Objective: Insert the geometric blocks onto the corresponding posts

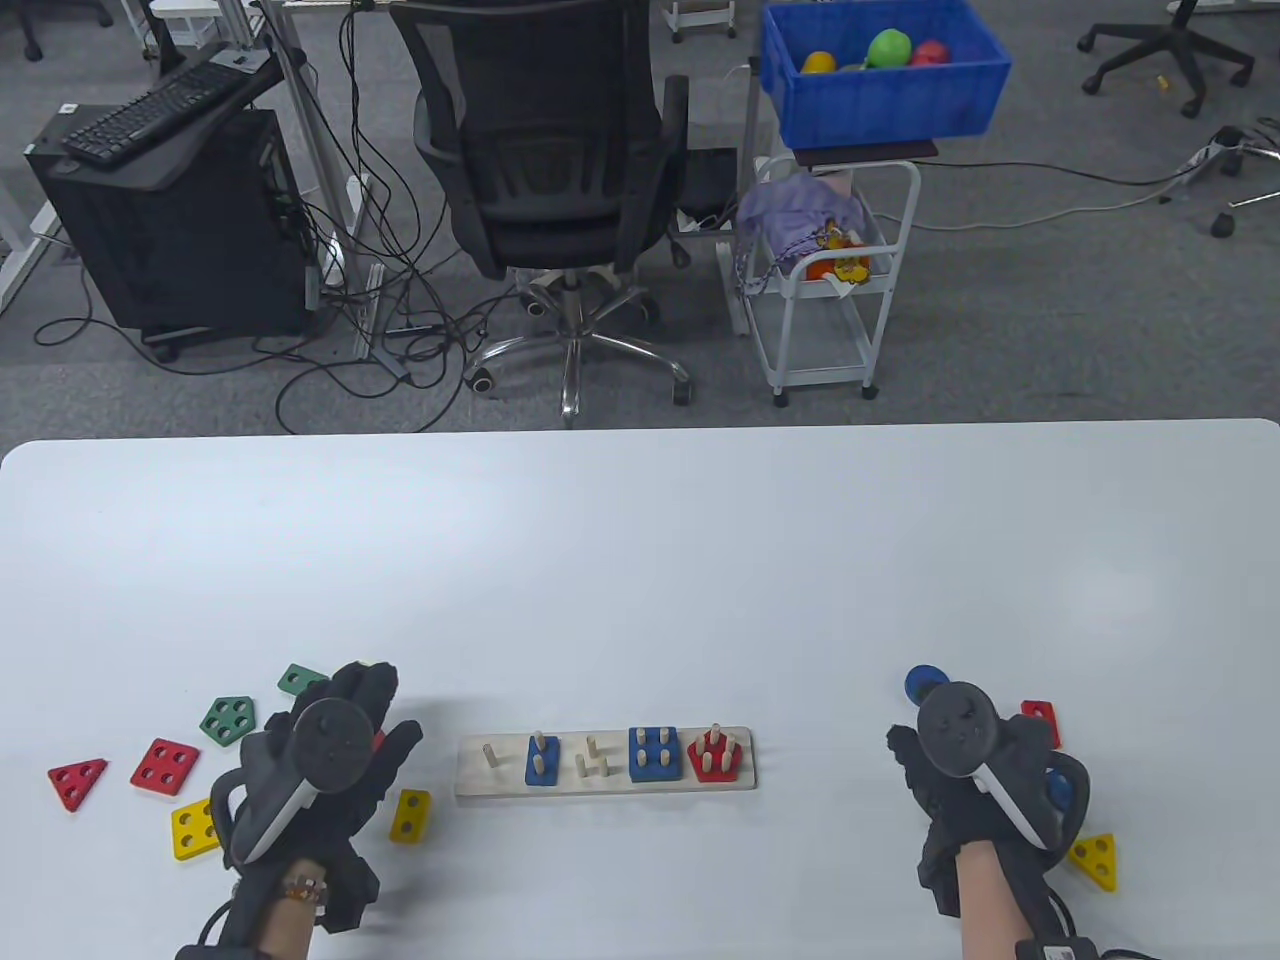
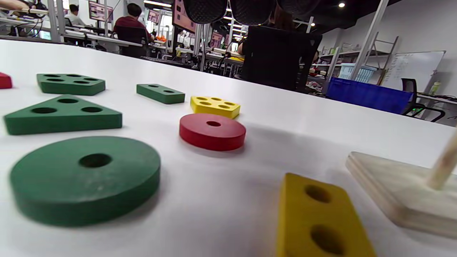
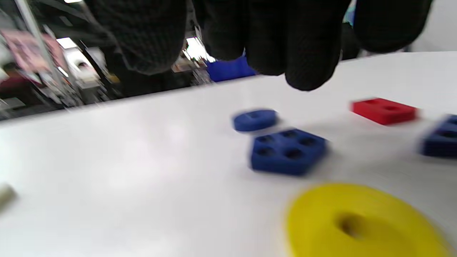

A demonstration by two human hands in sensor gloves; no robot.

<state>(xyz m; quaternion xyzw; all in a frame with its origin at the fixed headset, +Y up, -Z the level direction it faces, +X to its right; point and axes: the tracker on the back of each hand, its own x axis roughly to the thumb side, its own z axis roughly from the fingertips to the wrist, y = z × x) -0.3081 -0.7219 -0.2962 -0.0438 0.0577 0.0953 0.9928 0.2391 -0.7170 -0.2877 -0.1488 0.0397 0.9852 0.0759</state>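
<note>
Left hand [image 1: 320, 765] hovers over loose blocks, fingers relaxed, grip empty. Wooden peg board [image 1: 606, 765] at centre of the white surface [image 1: 640, 560] carries blue rectangle, blue square, red pentagon; single and triple posts bare. Right hand [image 1: 985, 770] hangs over blue pentagon block [image 3: 287, 151], holding nothing. Next, likely: pick a matching disc or triangle.

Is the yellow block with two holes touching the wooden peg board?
Apart. The table view shows bare white table between the yellow two-hole block and the wooden peg board; the left wrist view shows the same gap.
</note>
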